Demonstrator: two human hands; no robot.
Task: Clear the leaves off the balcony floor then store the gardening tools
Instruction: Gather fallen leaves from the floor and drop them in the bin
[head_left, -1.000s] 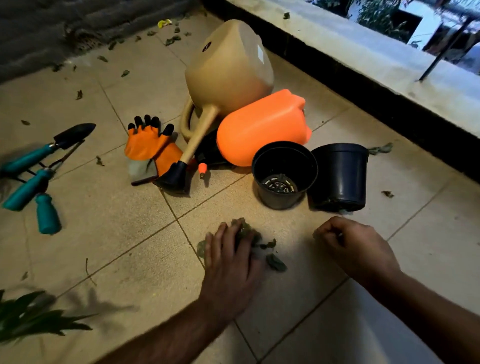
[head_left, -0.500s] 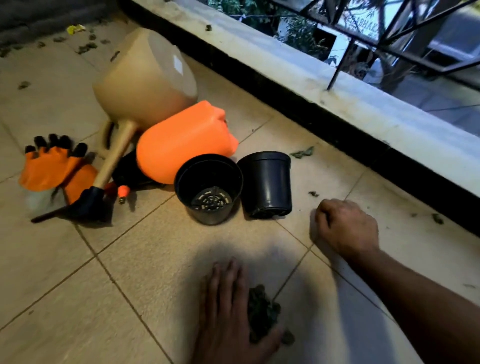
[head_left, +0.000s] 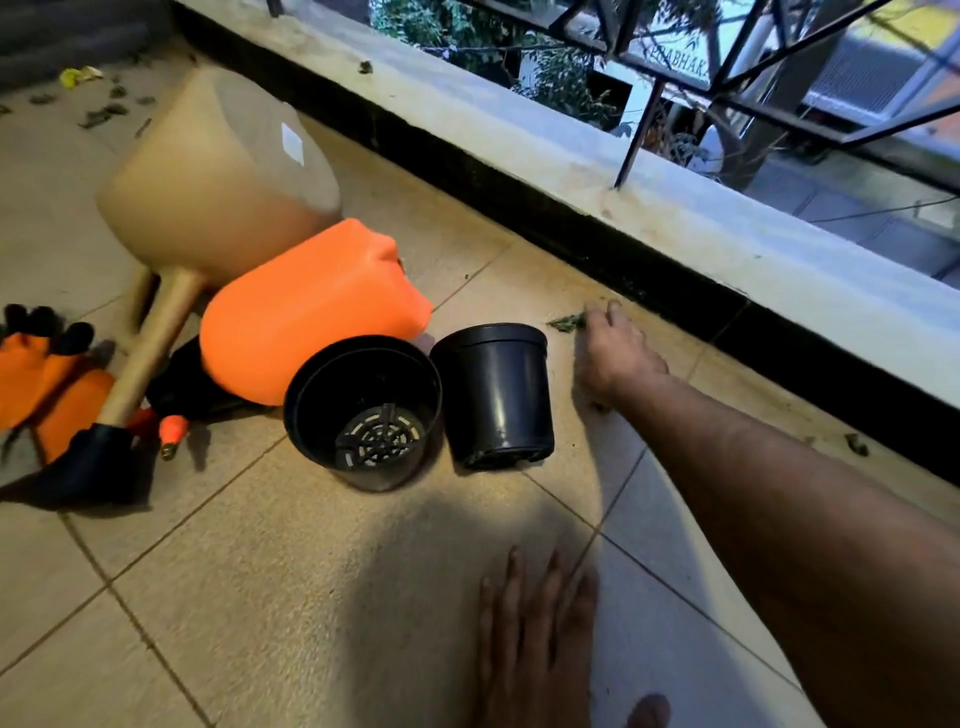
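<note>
My right hand (head_left: 613, 348) reaches across the tiled floor to the foot of the parapet, its fingertips touching a small green leaf (head_left: 567, 322). My left hand (head_left: 535, 639) lies flat on the tiles at the bottom edge, fingers straight; no leaves show beneath it. Gardening things lie to the left: a beige watering can (head_left: 218, 171) on its side, an orange sprayer bottle (head_left: 311, 312), orange gloves with black fingertips (head_left: 36, 374), and two black plastic pots, one tipped open toward me (head_left: 363, 410), one upside down (head_left: 493, 389).
A low white parapet (head_left: 623, 171) with a dark base and a metal railing runs along the right. One leaf (head_left: 854, 444) lies by its base, another (head_left: 364, 66) on top. More scattered leaves (head_left: 104, 114) lie at the far left.
My right hand has moved forward from beside the upside-down pot and stretched its fingers to the leaf by the parapet. The view has shifted right; the leaf pile by my left hand is out of sight.
</note>
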